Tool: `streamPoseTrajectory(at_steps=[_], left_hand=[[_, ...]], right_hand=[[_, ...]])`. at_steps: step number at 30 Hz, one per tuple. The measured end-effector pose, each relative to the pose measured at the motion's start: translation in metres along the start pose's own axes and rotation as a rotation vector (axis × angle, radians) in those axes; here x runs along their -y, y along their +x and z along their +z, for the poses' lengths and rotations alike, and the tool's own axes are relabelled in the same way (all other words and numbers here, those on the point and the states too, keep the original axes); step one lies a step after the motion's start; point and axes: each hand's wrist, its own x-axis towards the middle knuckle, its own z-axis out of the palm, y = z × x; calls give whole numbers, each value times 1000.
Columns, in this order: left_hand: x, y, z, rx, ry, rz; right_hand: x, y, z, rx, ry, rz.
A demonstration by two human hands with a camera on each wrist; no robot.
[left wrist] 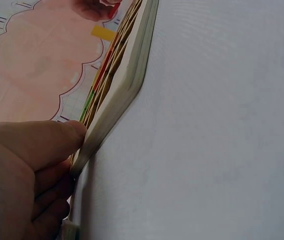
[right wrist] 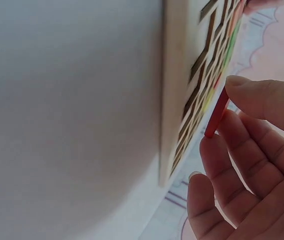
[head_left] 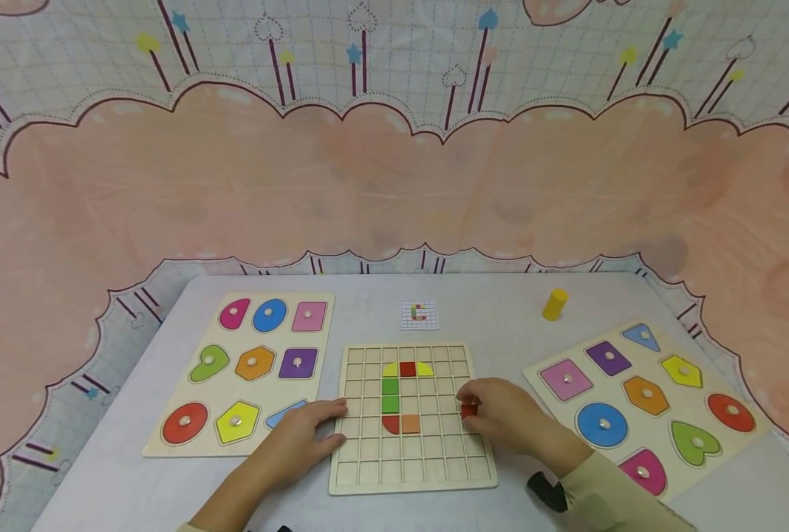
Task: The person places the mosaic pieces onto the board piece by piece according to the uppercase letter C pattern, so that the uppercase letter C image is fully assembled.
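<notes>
A wooden grid board [head_left: 368,473] lies in the middle of the table. Its cells hold a yellow quarter-round, a red square [head_left: 408,369], another yellow quarter-round, two green squares [head_left: 391,395], a red quarter-round [head_left: 391,424] and an orange square [head_left: 411,423]. My left hand [head_left: 301,436] rests at the board's left edge, thumb and forefinger apart and both touching the rim. Over the board's right edge, my right hand [head_left: 510,414] pinches a flat red tile [right wrist: 217,114] between thumb and fingertips. The tile is mostly hidden by the fingers in the head view.
Behind the board lies a small pattern card [head_left: 419,315] with a coloured figure on a grid. Shape-puzzle boards with knobbed pieces flank it, one at the left [head_left: 235,391] and one at the right [head_left: 647,399]. A yellow cylinder [head_left: 555,304] stands at the back right.
</notes>
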Motion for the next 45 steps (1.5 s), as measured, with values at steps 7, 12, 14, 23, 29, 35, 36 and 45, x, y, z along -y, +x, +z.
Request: streamPoseTrajectory(at_steps=[7, 12, 14, 23, 29, 35, 36, 45], left_hand=[[-1, 0, 0, 3, 0, 4], [-1, 0, -1, 3, 1, 7], [-1, 0, -1, 1, 4, 9], [1, 1, 0, -2, 8, 13], [2, 1, 0, 0, 9, 16], [3, 1, 0, 4, 6, 19], [3, 2, 1, 3, 5, 19], [8, 2, 3, -1, 25, 39]], right_hand=[[12, 7, 3, 18, 31, -74], [19, 13, 8, 27, 12, -91], [20, 15, 10, 27, 3, -104], [30, 23, 16, 64, -15, -106], [34, 24, 18, 75, -29, -110], [34, 24, 21, 88, -38, -117], [34, 25, 21, 87, -40, -120], [34, 25, 24, 77, -44, -151]])
